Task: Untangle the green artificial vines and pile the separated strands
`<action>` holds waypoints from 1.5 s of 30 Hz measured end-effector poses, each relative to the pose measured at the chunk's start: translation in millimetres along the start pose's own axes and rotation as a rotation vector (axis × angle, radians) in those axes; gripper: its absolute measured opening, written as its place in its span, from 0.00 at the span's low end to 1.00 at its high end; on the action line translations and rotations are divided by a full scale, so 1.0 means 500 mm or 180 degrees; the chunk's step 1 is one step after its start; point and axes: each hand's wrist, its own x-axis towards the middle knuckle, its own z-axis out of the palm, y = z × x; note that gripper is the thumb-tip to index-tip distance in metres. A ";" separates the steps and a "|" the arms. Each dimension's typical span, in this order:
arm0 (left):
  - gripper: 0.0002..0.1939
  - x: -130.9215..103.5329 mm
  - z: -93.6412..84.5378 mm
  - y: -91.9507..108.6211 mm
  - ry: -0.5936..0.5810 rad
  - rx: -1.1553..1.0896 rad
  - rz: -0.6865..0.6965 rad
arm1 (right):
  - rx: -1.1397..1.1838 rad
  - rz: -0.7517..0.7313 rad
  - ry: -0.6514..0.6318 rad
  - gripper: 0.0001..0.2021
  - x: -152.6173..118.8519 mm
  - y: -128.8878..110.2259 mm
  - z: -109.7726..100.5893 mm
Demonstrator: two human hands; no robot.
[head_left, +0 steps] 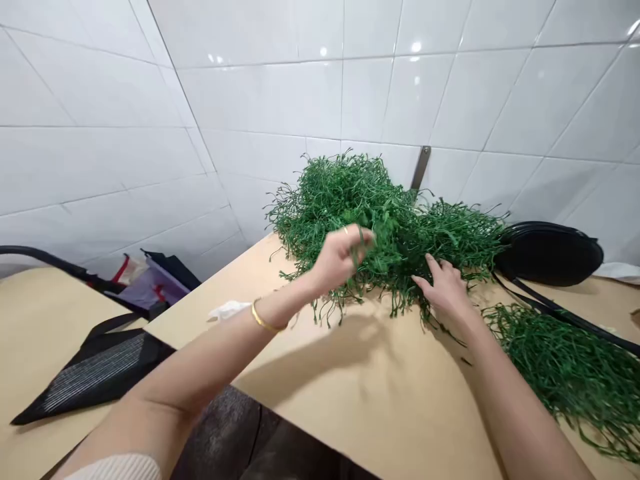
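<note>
A large heap of thin green strands with curled tips point(345, 193) lies on the pale tabletop point(350, 407) against the tiled wall. My left hand point(343, 257), with a gold bangle on its wrist, is raised in front of the heap. Its fingers are closed on some green strands, slightly blurred. At the heap's front right edge, my right hand point(445, 287) rests with its fingers apart, the fingertips touching the strands. A second pile of green strands point(575, 373) lies to the right, beyond my right forearm.
A round black bag point(553, 253) with a strap stands at the right by the wall. At left are a black mesh pouch point(95, 367) and a purple and black bag point(155, 283). White tissue point(230, 310) lies near my left forearm. A metal strip point(421, 170) leans on the wall.
</note>
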 end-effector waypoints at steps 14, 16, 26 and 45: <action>0.13 -0.157 0.177 0.068 -0.1688 0.0177 -0.0382 | 0.3245 -0.0130 -0.0617 0.19 -0.149 -0.018 -0.020; 0.10 -0.148 0.189 0.067 -0.0927 -0.0526 -0.1143 | 0.3117 -0.0137 -0.0499 0.17 -0.150 -0.012 -0.012; 0.05 -0.117 0.238 0.016 0.0139 -0.2355 -0.3118 | 0.3515 0.0240 -0.0786 0.14 -0.171 -0.013 0.009; 0.15 -0.139 0.218 0.016 -0.0576 -0.2091 -0.2435 | 0.2614 -0.0455 0.0435 0.16 -0.182 -0.031 -0.015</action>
